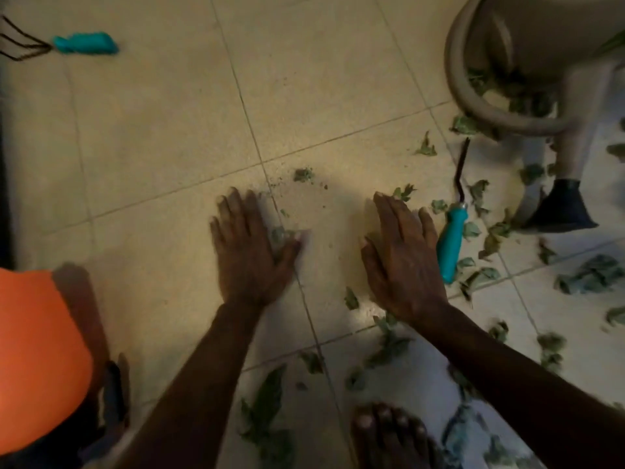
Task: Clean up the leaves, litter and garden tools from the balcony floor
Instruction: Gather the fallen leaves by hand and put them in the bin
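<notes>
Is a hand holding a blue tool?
No, the left hand and right hand lie flat on the floor, and the nearest tool lies beside the right hand.

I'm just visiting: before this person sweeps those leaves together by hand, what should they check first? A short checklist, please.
1. Hands free: the left hand and right hand lie flat on the floor, holding nothing: ok.
2. Sweep path free of tools: the teal-handled tool lies right beside the right hand, among leaves: not ok.
3. Leaves in one heap: they lie scattered, mostly to the right: not ok.
4. Tools put away: the hand rake lies on the floor at far left: not ok.
5. Container at hand: the orange thing at left may be one: cannot tell.
6. Foot safe: the bare foot is apart from both tools: ok.
</notes>
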Demonstrator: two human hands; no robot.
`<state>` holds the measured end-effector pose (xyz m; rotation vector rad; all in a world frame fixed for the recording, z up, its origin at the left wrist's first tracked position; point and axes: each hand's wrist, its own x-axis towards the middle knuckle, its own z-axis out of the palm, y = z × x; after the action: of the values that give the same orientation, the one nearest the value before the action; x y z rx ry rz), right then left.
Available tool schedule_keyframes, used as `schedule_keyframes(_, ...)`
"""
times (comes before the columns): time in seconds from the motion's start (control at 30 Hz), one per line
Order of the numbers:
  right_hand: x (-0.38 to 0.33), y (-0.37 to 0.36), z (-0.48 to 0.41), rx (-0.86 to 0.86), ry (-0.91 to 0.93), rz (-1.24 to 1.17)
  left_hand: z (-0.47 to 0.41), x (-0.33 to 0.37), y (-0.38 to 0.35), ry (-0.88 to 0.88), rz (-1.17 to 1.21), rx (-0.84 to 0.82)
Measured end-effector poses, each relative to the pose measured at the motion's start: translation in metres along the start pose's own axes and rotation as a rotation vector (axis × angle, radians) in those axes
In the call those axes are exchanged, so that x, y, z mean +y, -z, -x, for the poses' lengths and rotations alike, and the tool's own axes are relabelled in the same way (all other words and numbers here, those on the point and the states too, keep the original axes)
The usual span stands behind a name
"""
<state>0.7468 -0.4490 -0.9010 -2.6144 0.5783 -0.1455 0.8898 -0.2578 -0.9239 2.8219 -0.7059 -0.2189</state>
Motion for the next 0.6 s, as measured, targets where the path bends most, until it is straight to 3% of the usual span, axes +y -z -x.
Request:
schedule_keyframes(0.1,0.005,0.016,-0.011,0.063,-0.010,-0.091,0.005,0.060,-0.018,-0.030,0.132,0.035)
schedule_keyframes(0.27,0.023,0.028,-0.003,0.022,-0.006,-0.091,0.025,0.114,-0.041,-0.592,0.347,-0.023)
schedule_keyframes(0.33,0.031,0.035,0.000,0.007,0.030,-0.015,0.014,0.102,-0.027,-0.512,0.454,0.057)
schedule_keyframes(0.43,0.040,0.040,0.003,0.066,-0.068,0.119,-0.029,0.059,-0.003,-0.245,0.300,0.230)
schedule_keyframes(0.53,0.045,0.040,0.016,0.115,-0.294,0.197,-0.073,0.014,0.006,-0.074,0.117,0.112)
schedule_keyframes(0.6,0.049,0.042,0.019,0.137,-0.401,0.122,-0.086,0.008,-0.002,-0.054,0.013,-0.013)
